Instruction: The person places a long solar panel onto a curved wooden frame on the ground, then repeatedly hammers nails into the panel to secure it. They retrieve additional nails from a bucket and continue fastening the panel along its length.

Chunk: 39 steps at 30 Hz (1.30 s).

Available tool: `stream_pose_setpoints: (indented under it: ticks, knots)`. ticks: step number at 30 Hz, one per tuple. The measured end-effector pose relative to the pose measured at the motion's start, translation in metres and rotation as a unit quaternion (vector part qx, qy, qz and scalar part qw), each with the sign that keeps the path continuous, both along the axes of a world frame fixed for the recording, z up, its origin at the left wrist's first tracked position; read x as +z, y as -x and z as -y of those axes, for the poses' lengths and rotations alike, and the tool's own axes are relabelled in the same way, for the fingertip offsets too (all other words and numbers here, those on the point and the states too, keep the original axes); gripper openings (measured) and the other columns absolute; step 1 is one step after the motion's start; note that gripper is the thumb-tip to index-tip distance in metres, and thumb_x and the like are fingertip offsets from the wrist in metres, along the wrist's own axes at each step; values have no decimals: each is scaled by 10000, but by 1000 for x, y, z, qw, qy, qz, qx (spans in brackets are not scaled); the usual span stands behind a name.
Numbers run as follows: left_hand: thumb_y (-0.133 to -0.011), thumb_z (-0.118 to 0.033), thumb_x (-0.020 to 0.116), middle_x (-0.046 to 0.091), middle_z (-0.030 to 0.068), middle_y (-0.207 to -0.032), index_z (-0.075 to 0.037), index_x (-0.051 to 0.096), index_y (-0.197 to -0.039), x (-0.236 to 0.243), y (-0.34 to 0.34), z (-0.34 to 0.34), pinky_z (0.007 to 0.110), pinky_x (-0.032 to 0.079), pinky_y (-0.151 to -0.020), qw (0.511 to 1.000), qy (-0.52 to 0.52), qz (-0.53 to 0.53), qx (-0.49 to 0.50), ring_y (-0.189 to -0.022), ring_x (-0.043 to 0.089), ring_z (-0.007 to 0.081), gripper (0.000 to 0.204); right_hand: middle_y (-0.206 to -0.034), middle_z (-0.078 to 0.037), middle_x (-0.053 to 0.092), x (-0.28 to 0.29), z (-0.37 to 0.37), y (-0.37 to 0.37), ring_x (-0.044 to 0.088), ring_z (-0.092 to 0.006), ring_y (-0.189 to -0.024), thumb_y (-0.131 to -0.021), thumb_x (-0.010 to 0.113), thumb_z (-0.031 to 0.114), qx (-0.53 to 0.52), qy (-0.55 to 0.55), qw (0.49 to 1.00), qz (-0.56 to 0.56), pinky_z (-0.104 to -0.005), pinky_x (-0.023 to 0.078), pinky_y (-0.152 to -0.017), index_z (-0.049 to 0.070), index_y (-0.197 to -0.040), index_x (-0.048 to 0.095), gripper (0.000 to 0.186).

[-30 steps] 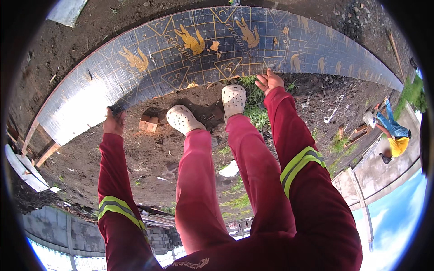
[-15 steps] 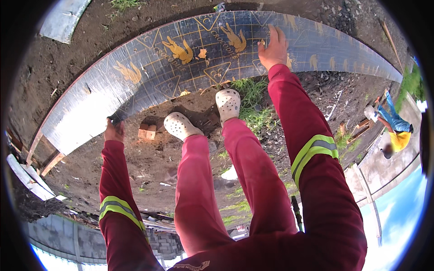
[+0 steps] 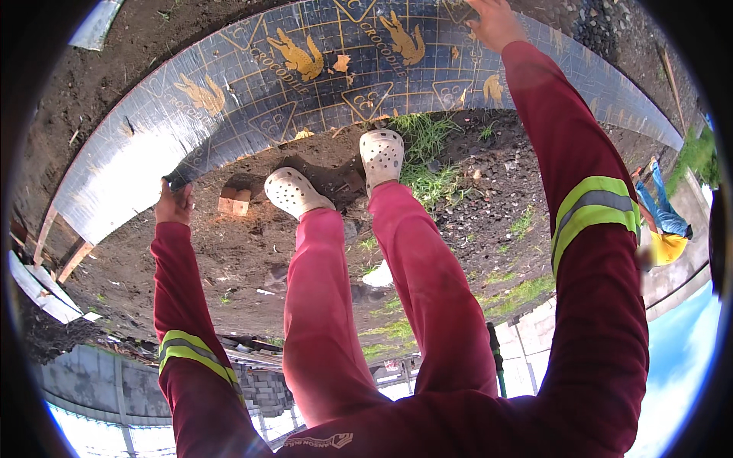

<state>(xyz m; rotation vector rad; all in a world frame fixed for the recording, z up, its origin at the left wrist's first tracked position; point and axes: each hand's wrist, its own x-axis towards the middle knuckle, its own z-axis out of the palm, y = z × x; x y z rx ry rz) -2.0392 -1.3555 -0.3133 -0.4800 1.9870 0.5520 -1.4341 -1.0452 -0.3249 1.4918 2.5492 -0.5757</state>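
Observation:
A long, narrow panel, dark and glossy with yellow grid lines and animal prints, lies across the ground beyond my white clogs, curved by the lens. My left hand is at its near edge on the left, fingers closed round a small dark object that I cannot make out, against the panel. Up at the far edge, right of centre, my right hand has its fingers apart on or just over the panel, the tips near the top of the view. A small wooden block sits on the dirt below the panel.
Another person in a yellow shirt and jeans is bent over at the right. A pale sheet lies at top left, boards at left. A dark pole shows beside my right leg. Gravel, grass and grey walls surround me.
My right hand has travelled from the panel's near edge up and rightward to its far edge. My left hand stays at the near edge, shifted slightly left in view.

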Motion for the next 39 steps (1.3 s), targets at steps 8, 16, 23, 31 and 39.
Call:
stream_pose_setpoints:
  ticks: [8, 16, 23, 31, 39]
  knots:
    - [-877, -439, 474, 599, 89, -869, -68, 481, -1031, -3, -1, 0, 286, 452, -535, 1000, 18, 6, 8, -742, 606, 162, 401, -1200, -97, 476, -3, 2, -5, 444, -338, -1071, -696, 629, 109, 18, 1, 998, 62, -393, 383, -917, 143, -1213, 446, 549]
    - [-851, -568, 399, 598, 36, -819, -53, 495, -1022, 15, -35, -7, 301, 425, -528, 996, 62, -13, -59, -629, 574, 134, 551, -1355, -43, 345, 13, 30, 4, 370, -312, -1190, -823, 557, 170, -137, 43, 981, 130, -404, 392, -954, 230, -1347, 273, 599]
    - [-846, -516, 448, 543, -4, -768, -103, 514, -1030, 76, -99, 64, 266, 400, -413, 892, 106, 112, -426, -569, 560, 123, 456, -1263, -166, 447, 118, 205, -32, 414, -336, -1174, -797, 613, 256, -342, 350, 862, 131, -366, 368, -970, 141, -1332, 312, 624]
    - [-860, -414, 472, 567, 28, -768, -97, 535, -982, 219, -142, 105, 277, 411, -426, 919, 76, 207, -328, -570, 561, 134, 346, -941, -140, 638, 297, 373, -43, 609, -275, -880, -737, 622, 410, -395, 449, 781, 181, -349, 471, -791, 58, -1169, 516, 567]
    - [-862, -419, 465, 615, 61, -777, -73, 531, -1050, 321, -104, 79, 296, 431, -428, 914, 25, 177, -365, -566, 577, 137, 399, -742, -81, 641, 447, 391, -29, 581, -156, -561, -777, 560, 467, -497, 478, 721, 71, -308, 484, -513, 131, -1125, 553, 484]
